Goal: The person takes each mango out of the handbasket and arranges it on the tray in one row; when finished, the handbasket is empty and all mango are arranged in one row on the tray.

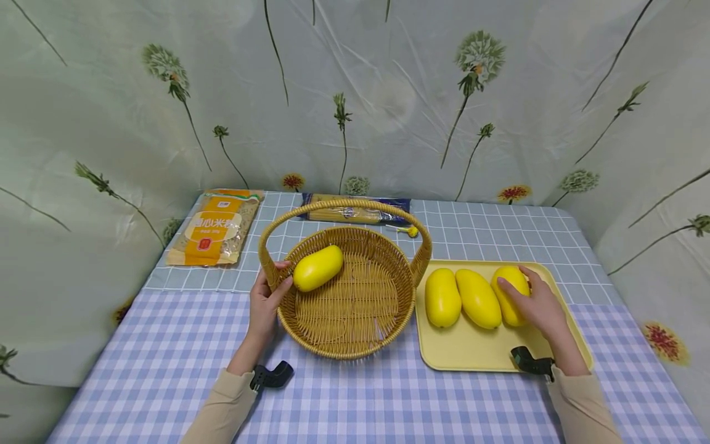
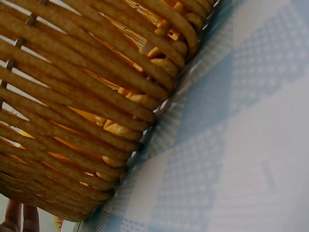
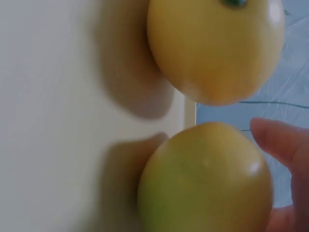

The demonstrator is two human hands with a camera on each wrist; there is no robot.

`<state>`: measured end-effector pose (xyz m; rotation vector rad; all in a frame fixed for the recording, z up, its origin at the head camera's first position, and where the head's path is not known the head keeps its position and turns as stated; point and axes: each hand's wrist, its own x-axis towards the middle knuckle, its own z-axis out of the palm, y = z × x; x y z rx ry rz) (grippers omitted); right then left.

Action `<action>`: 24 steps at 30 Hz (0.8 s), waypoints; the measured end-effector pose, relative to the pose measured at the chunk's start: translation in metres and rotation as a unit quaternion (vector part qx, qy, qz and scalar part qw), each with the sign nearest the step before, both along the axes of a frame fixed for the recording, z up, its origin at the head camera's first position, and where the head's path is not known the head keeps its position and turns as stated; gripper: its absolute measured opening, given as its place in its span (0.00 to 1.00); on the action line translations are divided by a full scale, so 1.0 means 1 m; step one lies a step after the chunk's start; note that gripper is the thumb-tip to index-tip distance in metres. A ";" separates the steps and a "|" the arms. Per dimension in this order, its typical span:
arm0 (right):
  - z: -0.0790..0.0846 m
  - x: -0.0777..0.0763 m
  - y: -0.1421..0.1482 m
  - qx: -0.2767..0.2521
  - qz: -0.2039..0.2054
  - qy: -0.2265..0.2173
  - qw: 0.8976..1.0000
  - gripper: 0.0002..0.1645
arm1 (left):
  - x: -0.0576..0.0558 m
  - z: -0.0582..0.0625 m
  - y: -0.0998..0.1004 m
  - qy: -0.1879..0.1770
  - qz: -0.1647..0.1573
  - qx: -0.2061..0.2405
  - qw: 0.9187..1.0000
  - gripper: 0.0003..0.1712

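A round wicker basket with a tall arched handle stands mid-table. My left hand grips its left rim by the foot of the handle, thumb on the inner side. One yellow mango lies in the basket, against the left wall. To the right, a pale yellow tray bears a left mango, a middle mango and a right mango. My right hand has thumb and fingers around the right mango, which rests on the tray. The left wrist view shows mostly the basket's woven side.
An orange-and-clear bag of grain lies at the back left. Behind the basket are a pack of dry noodles and a small yellow item. Checked cloths cover the table, and a dandelion-print curtain hangs behind it.
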<state>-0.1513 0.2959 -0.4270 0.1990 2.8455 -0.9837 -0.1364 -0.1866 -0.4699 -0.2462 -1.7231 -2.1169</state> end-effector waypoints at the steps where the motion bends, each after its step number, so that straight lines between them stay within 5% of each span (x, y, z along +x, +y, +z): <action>1: 0.000 0.001 0.000 0.003 -0.002 0.007 1.000 0.52 | 0.000 0.000 0.000 0.000 0.000 0.000 1.000 0.18; 15: 0.002 0.014 -0.002 0.032 -0.039 0.136 0.989 0.40 | 0.000 0.000 0.000 0.002 -0.003 0.004 1.000 0.18; 24: 0.009 0.022 -0.022 0.030 -0.020 0.278 0.960 0.24 | 0.000 0.000 0.000 0.007 0.001 0.003 1.000 0.18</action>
